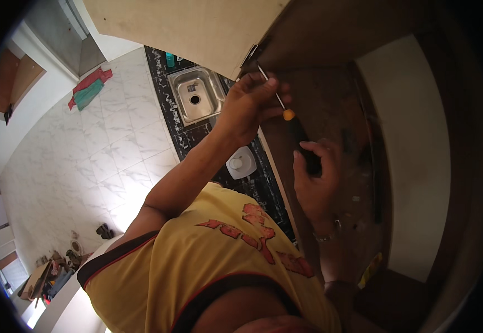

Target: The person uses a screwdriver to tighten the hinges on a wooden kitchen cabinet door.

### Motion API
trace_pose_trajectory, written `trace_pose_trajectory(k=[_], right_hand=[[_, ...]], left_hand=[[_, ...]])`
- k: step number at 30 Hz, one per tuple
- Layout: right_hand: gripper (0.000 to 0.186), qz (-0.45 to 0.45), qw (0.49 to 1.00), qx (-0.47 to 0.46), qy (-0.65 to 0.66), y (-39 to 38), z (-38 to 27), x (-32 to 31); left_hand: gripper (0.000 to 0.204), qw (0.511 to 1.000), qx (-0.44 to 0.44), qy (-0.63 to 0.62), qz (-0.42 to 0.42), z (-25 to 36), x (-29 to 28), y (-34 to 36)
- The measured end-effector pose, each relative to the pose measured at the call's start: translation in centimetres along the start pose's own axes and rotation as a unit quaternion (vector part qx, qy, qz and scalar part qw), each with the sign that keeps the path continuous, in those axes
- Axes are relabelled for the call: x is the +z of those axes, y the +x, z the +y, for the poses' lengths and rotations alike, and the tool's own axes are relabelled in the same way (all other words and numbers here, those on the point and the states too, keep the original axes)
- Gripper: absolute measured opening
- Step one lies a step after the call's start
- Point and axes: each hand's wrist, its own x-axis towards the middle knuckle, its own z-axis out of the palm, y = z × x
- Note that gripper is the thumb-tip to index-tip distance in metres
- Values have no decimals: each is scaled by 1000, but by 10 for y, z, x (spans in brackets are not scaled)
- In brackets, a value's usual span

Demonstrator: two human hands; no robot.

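Observation:
A screwdriver (288,115) with a dark handle, an orange collar and a thin metal shaft slants up toward a metal hinge (249,56) at the edge of a pale wooden door panel (191,25). My left hand (249,102) is closed about the shaft, thumb against it, just below the hinge. Lower down, my right hand (320,177) has its thumb and fingers curled round the butt of the dark handle. Shadow blurs the handle's outline. Whether the tip sits in a screw cannot be made out.
Left of the panel, a steel sink (195,99) is set in a black marbled counter (183,139). A white dish (241,163) stands on that counter near my left forearm. The dark cabinet interior (358,188) lies around my right arm. Red and green cloths (89,91) lie on the tiled floor.

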Motion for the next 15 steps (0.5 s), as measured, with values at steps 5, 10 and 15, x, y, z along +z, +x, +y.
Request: trace_pose_trajectory(k=[5,10,15], right_hand=[[34,63,833,317,448,0,-19,-5],[37,-92,803,294,510,-5,-3,-10],[34,70,978,-136,-142,11,-14,-6]], left_hand=[[24,1000,-13,-11,6,-9,-8,10],[26,997,-8,-51,-62,-2,-5,6],[29,998,-18,57,-28,3,-2,-2]])
